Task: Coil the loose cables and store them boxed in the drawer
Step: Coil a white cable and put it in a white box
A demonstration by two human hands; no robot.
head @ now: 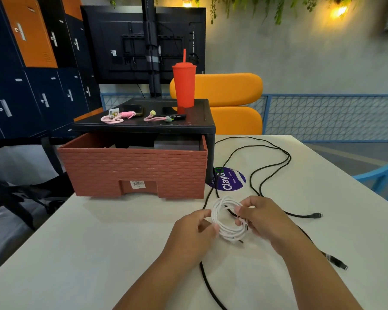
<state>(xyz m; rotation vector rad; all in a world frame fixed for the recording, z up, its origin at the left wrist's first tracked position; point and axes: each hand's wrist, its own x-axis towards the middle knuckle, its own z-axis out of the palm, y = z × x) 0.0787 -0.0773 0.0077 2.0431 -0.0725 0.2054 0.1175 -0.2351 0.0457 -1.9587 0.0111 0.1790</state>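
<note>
Both my hands pinch the white cable coil between them, left hand and right hand gripping opposite sides so the loops stay together, brick-patterned drawer open just beyond.

White cable: smooth plastic sheath, slight sheen.
Black cable, 1 o'clock of it: matt, looks braided.
Drawer, 10 o'clock: reddish plastic, brick-embossed, matt.
Tumbler, 12 o'clock: red plastic, matt.
Bench: white, smooth, matt.

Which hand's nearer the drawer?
Left. The left hand is just in front of the drawer, near its right corner; the right hand is farther right, across the white coil.
</note>
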